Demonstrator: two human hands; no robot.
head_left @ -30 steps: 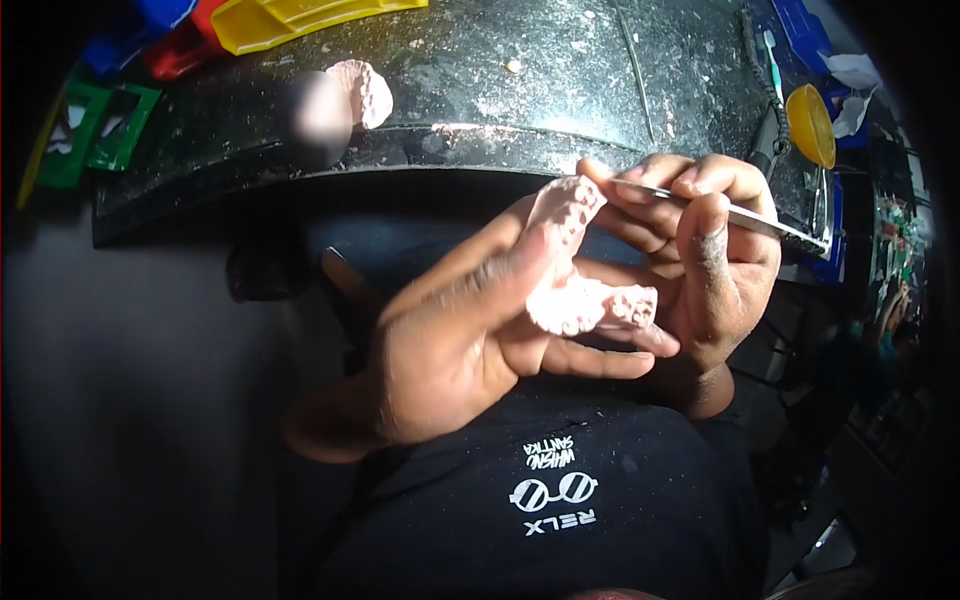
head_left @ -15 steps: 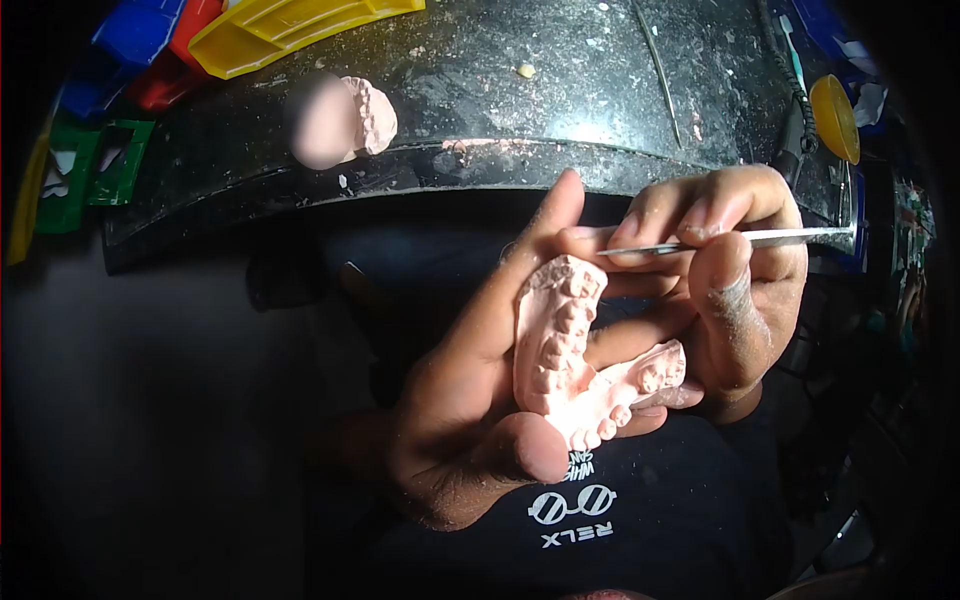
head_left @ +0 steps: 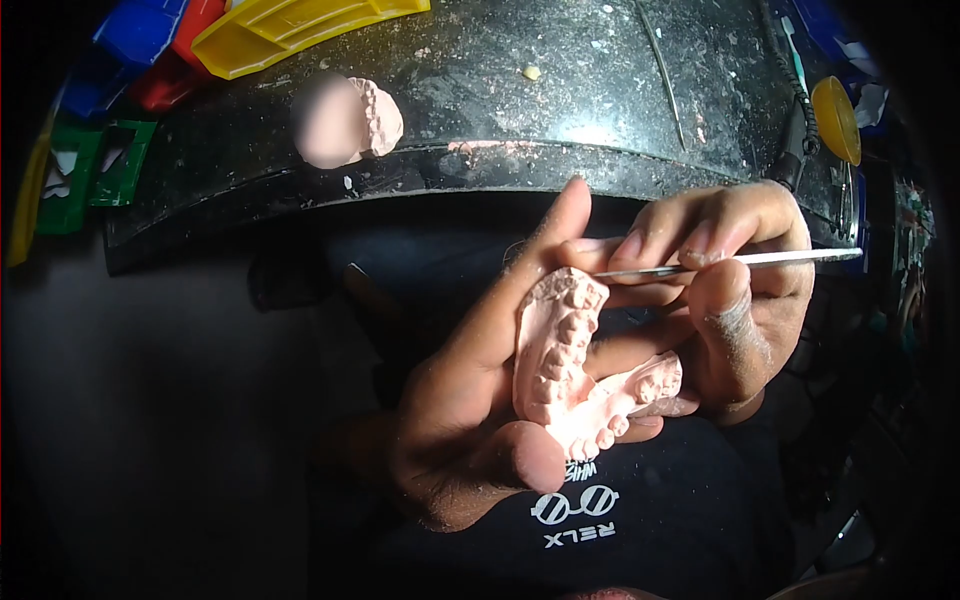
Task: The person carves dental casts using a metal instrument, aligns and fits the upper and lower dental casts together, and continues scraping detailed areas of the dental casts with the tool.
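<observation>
A pink plaster dental cast (head_left: 545, 350), horseshoe-shaped with a row of teeth, lies in my left hand (head_left: 475, 400). The thumb presses on its front, and fingers reach behind and through its open middle. My right hand (head_left: 745, 290) pinches a thin metal carving tool (head_left: 790, 258) between thumb and fingers. The tool lies nearly level, its narrow tip at the upper end of the cast beside the last molar. Whether the tip touches the plaster I cannot tell. White dust coats the right thumb.
On the dark, speckled bench (head_left: 470, 110) stands another pink cast (head_left: 382, 118), partly blurred. A thin metal rod (head_left: 662, 75) and a small yellowish lump (head_left: 531, 73) lie there too. A yellow bin (head_left: 300, 35) is at upper left, an orange bowl (head_left: 835, 120) at right.
The carving tool's tip has come down to the upper end of the cast, and its outer end has dropped slightly. My right hand has lowered a little; the left keeps its hold.
</observation>
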